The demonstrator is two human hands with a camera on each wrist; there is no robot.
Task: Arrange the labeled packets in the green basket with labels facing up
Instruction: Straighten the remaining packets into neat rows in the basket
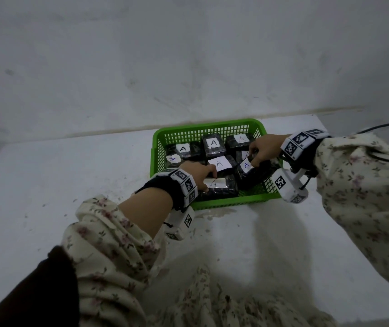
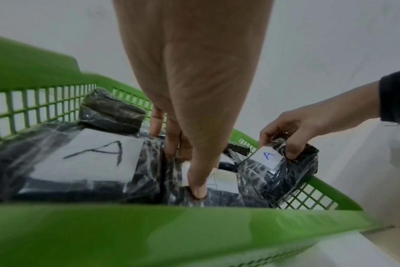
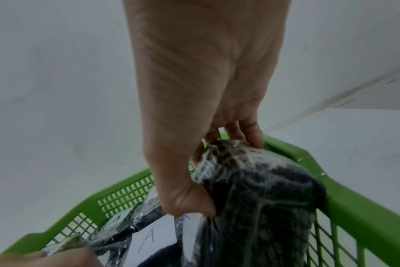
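Note:
A green basket (image 1: 231, 202) on the white table holds several black plastic-wrapped packets, each showing a white label marked A. My left hand (image 1: 207, 180) grips the front packet (image 1: 223, 193), fingers over its far edge and thumb (image 2: 198, 189) on its near edge; the label lies face up. My right hand (image 1: 253, 159) pinches the top of a packet with a blue A (image 1: 252, 177), which stands tilted against the basket's right wall (image 3: 354, 207). In the right wrist view the fingers (image 3: 251, 139) curl over that packet (image 3: 263, 207).
The basket sits near the back right of the table (image 1: 70, 185), close to the grey wall. A black cable (image 1: 387, 160) runs along the right edge behind my right sleeve. Bare tabletop lies left of and in front of the basket.

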